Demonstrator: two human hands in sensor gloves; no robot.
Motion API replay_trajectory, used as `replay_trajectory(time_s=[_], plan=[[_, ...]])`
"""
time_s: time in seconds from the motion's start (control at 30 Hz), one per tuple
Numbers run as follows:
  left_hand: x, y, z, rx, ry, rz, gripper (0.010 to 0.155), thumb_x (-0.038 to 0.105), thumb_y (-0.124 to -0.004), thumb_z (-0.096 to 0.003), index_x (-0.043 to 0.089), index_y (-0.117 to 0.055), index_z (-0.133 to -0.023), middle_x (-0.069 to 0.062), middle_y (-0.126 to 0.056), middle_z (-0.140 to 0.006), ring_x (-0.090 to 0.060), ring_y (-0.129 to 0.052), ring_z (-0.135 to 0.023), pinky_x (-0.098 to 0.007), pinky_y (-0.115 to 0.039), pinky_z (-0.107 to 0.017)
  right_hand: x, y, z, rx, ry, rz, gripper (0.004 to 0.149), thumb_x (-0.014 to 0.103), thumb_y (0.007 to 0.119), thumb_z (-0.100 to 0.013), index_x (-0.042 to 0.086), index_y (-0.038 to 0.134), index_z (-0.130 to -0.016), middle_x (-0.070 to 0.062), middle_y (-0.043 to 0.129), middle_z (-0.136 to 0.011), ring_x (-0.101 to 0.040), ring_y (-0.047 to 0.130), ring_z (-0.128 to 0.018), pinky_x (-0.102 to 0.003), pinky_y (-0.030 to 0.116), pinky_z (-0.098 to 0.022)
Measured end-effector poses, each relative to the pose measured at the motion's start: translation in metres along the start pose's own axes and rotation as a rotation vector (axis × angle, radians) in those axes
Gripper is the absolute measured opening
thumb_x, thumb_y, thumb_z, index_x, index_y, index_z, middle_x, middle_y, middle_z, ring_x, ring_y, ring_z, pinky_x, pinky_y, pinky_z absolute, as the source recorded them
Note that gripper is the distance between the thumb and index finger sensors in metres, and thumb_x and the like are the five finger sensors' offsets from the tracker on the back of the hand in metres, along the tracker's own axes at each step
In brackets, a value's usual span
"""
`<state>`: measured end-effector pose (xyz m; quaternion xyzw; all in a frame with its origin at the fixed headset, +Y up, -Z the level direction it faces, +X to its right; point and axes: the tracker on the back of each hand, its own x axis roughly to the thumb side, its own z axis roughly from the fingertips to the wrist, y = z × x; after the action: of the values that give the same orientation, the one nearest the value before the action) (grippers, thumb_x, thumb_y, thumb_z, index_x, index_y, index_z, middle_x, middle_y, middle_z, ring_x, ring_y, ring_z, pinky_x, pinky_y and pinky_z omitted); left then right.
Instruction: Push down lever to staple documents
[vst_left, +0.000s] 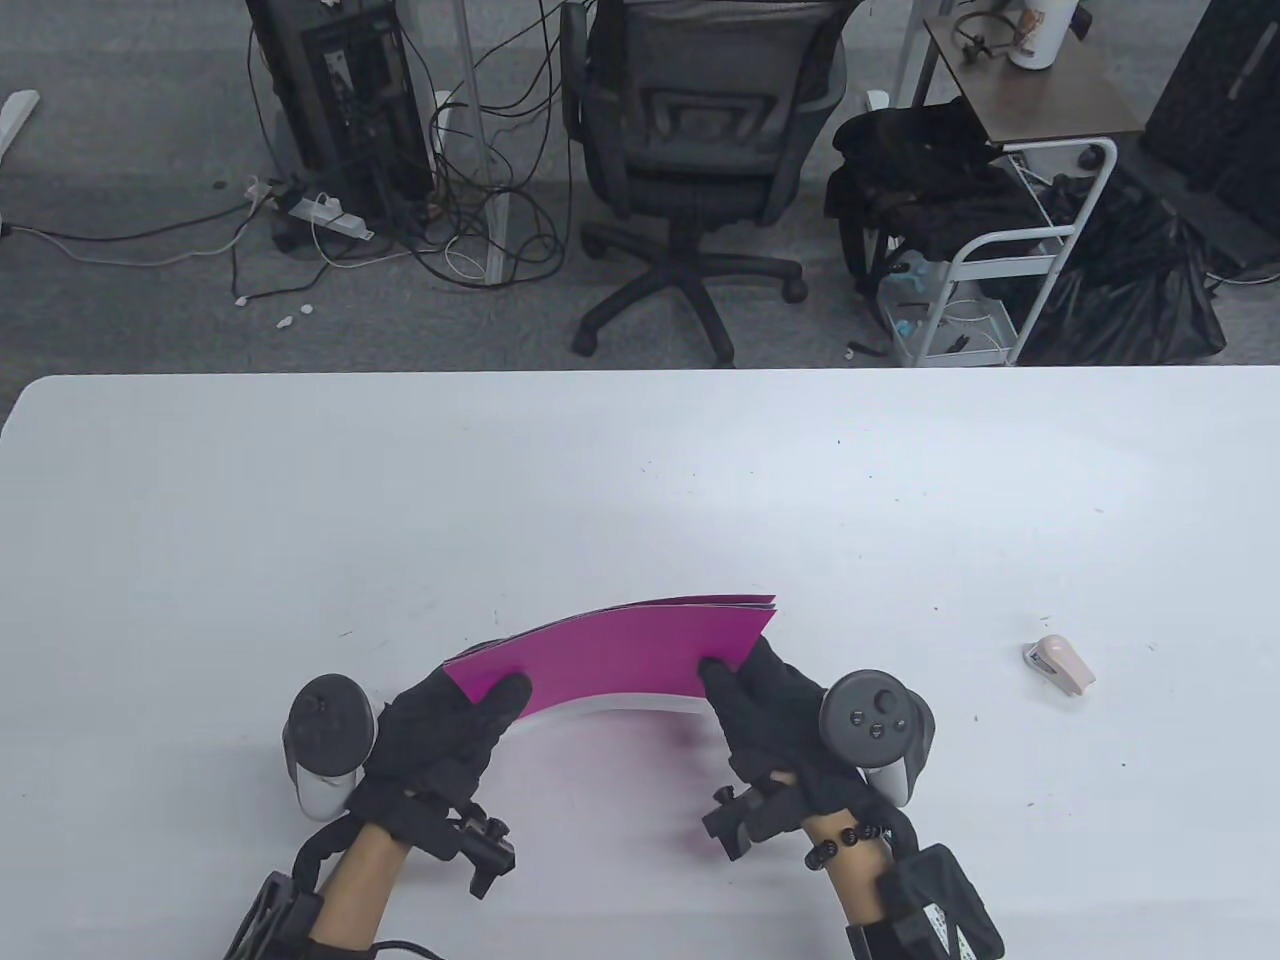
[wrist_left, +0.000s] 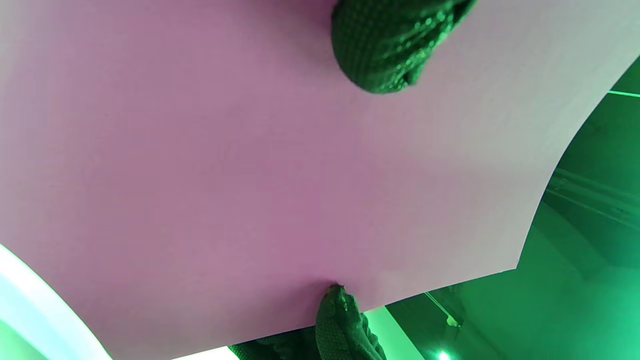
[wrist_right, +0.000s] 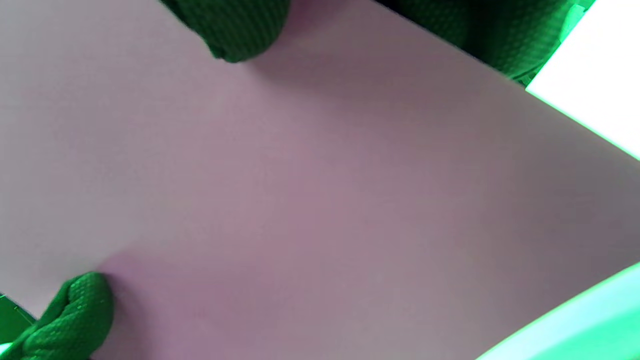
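A stack of magenta paper sheets (vst_left: 625, 650) is held up off the white table (vst_left: 640, 480), bowed upward in the middle. My left hand (vst_left: 455, 725) grips its left end, thumb on top. My right hand (vst_left: 765, 700) grips its right end, thumb on top. The sheets fill the left wrist view (wrist_left: 250, 175) and the right wrist view (wrist_right: 320, 200), with gloved fingertips (wrist_left: 385, 45) (wrist_right: 230, 25) on the paper. A small beige stapler (vst_left: 1060, 665) lies on the table to the right, about a hand's width from my right hand.
Beyond the table's far edge stand an office chair (vst_left: 690, 150), a computer tower with cables (vst_left: 340, 100) and a white cart (vst_left: 1010, 220).
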<state>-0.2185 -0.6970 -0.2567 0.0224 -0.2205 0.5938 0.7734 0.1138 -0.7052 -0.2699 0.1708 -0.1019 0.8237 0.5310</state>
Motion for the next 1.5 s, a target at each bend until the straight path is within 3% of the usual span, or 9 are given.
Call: replay_trajectory(time_s=[0.07,0.2,0.5,0.7,0.8,0.93,1.1,1.5], plan=[[-0.003,0.002,0.000,0.007,0.013,-0.017,0.047,0.030,-0.079,-0.0567,0.016,-0.074,-0.101,-0.014,-0.085,-0.102,-0.045,-0.083,-0.092,-0.075,-0.064,-0.066,-0.004,-0.001,-0.001,0.013,0.015,0.016,0.064,0.032,0.069,-0.053,0.000,0.049,-0.105,-0.026,0.073,-0.095,-0.051,0.085,-0.080,-0.065,0.073,-0.060],[-0.013,0.009,0.000,-0.020,0.050,-0.052,0.066,0.033,-0.082,-0.0555,0.013,-0.056,-0.113,-0.020,-0.072,-0.111,-0.053,-0.073,-0.098,-0.080,-0.059,-0.065,-0.012,-0.005,0.000,0.029,0.039,0.012,0.073,0.036,0.073,-0.052,-0.002,0.042,-0.107,-0.030,0.066,-0.099,-0.054,0.080,-0.085,-0.068,0.069,-0.061],[-0.013,0.007,-0.002,-0.089,0.033,-0.065,0.044,0.030,-0.081,-0.0560,0.020,-0.078,-0.099,-0.012,-0.086,-0.103,-0.049,-0.081,-0.096,-0.076,-0.063,-0.066,-0.011,-0.010,-0.001,0.036,0.022,-0.004,0.070,0.036,0.074,-0.052,0.000,0.048,-0.106,-0.026,0.073,-0.097,-0.051,0.085,-0.081,-0.066,0.071,-0.060],[-0.013,0.005,-0.002,-0.111,0.024,-0.044,0.042,0.029,-0.080,-0.0562,0.019,-0.079,-0.097,-0.011,-0.088,-0.101,-0.047,-0.083,-0.094,-0.075,-0.064,-0.066,-0.013,-0.011,0.000,0.047,0.032,-0.022,0.075,0.037,0.075,-0.052,-0.002,0.042,-0.107,-0.027,0.070,-0.098,-0.052,0.083,-0.083,-0.066,0.071,-0.061],[-0.014,0.001,-0.003,-0.130,0.017,-0.022,0.042,0.029,-0.080,-0.0564,0.020,-0.078,-0.098,-0.011,-0.088,-0.101,-0.046,-0.084,-0.095,-0.074,-0.065,-0.066,-0.011,-0.004,0.000,0.116,0.043,-0.068,0.076,0.036,0.072,-0.053,-0.003,0.036,-0.108,-0.030,0.064,-0.100,-0.055,0.078,-0.085,-0.068,0.067,-0.062],[-0.016,0.002,-0.003,-0.110,0.020,-0.031,0.041,0.029,-0.081,-0.0548,0.020,-0.082,-0.095,-0.008,-0.096,-0.094,-0.039,-0.093,-0.089,-0.072,-0.069,-0.065,-0.011,-0.005,0.000,0.084,0.044,-0.037,0.068,0.034,0.073,-0.053,-0.001,0.047,-0.106,-0.027,0.070,-0.097,-0.052,0.083,-0.083,-0.067,0.070,-0.061],[-0.016,0.004,-0.004,-0.106,0.006,-0.055,0.041,0.030,-0.083,-0.0534,0.020,-0.084,-0.093,-0.007,-0.099,-0.091,-0.035,-0.099,-0.085,-0.068,-0.076,-0.064,-0.016,-0.011,-0.002,0.096,0.042,-0.041,0.049,0.035,0.076,-0.051,0.010,0.074,-0.093,-0.018,0.086,-0.088,-0.045,0.094,-0.075,-0.063,0.076,-0.059],[-0.023,0.009,-0.005,-0.131,0.008,0.007,0.042,0.030,-0.084,-0.0529,0.020,-0.084,-0.094,-0.007,-0.099,-0.093,-0.036,-0.099,-0.086,-0.066,-0.078,-0.064,-0.017,-0.014,-0.004,0.114,0.035,-0.035,0.043,0.034,0.079,-0.048,0.013,0.082,-0.086,-0.014,0.092,-0.084,-0.041,0.098,-0.073,-0.060,0.078,-0.059]])
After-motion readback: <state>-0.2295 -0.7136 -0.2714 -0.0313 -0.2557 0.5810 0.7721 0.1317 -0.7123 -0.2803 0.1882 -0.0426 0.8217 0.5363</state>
